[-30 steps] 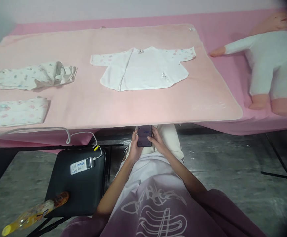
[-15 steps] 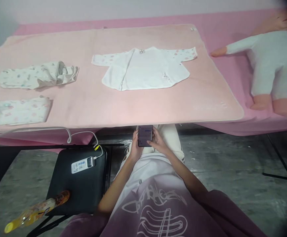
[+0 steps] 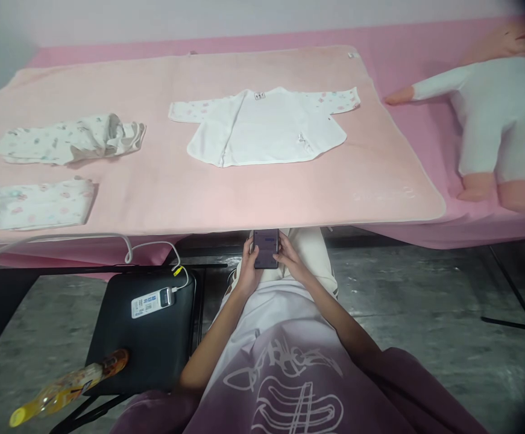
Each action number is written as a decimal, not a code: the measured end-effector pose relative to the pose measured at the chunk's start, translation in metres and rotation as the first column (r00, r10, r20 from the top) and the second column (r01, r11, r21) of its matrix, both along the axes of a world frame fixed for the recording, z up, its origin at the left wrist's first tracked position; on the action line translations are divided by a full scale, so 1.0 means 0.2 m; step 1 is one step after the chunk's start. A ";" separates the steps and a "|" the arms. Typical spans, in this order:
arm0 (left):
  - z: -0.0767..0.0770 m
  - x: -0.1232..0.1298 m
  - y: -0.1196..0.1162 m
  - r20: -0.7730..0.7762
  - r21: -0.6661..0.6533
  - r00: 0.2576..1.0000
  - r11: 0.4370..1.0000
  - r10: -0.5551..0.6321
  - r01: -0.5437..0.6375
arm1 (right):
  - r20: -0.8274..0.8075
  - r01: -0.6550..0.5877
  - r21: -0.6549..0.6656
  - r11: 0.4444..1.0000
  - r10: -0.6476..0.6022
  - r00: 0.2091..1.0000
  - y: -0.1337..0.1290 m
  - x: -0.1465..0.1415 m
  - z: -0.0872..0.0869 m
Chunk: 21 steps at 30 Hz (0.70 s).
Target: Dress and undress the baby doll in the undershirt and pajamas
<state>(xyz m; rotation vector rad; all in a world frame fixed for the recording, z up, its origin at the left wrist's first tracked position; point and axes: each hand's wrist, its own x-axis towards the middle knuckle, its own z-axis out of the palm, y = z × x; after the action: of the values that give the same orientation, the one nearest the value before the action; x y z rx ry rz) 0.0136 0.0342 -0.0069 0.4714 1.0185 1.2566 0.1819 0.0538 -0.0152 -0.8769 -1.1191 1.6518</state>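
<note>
A dark phone (image 3: 266, 248) is held upright over my lap, just below the table's front edge. My left hand (image 3: 248, 269) grips its left side, with the thumb along the edge. On its right side my right hand (image 3: 291, 259) holds it, the thumb at the lower right of the lit screen. Beyond the phone, a small white baby shirt (image 3: 266, 129) with patterned sleeves lies spread on the pink mat (image 3: 262, 196).
Two patterned cloths, one crumpled (image 3: 63, 141) and one folded (image 3: 36, 205), lie at the left. A doll (image 3: 497, 114) lies at the right. A black stool (image 3: 154, 355) bears a cabled device (image 3: 152, 302); beside it is a bottle (image 3: 63, 389).
My right thumb has drawn back from the phone's screen toward its right edge. The left thumb now rests nearer the screen's left side.
</note>
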 end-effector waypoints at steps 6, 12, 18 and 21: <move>0.01 -0.01 -0.01 0.081 0.039 0.995 0.997 -0.065 0.062 | 0.021 0.025 0.010 1.000 -0.025 0.999 0.00 -0.01 -0.06; 0.02 -0.03 -0.02 0.102 0.030 0.990 0.995 -0.102 0.100 | 0.068 0.085 0.016 0.996 -0.086 0.994 0.00 -0.03 -0.08; 0.00 -0.03 -0.02 0.119 0.031 0.989 0.996 -0.091 0.088 | 0.082 0.116 0.028 0.993 -0.118 0.990 0.00 -0.06 -0.07; -0.01 -0.03 -0.02 0.109 0.030 0.991 0.997 -0.080 0.077 | 0.077 0.133 0.028 0.991 -0.135 0.988 0.00 -0.08 -0.06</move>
<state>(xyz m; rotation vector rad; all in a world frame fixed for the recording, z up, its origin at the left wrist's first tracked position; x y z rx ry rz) 0.0068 0.0304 -0.0089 0.4533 0.8837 1.2134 0.1661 0.0541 -0.0276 -0.9881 -1.1052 1.5036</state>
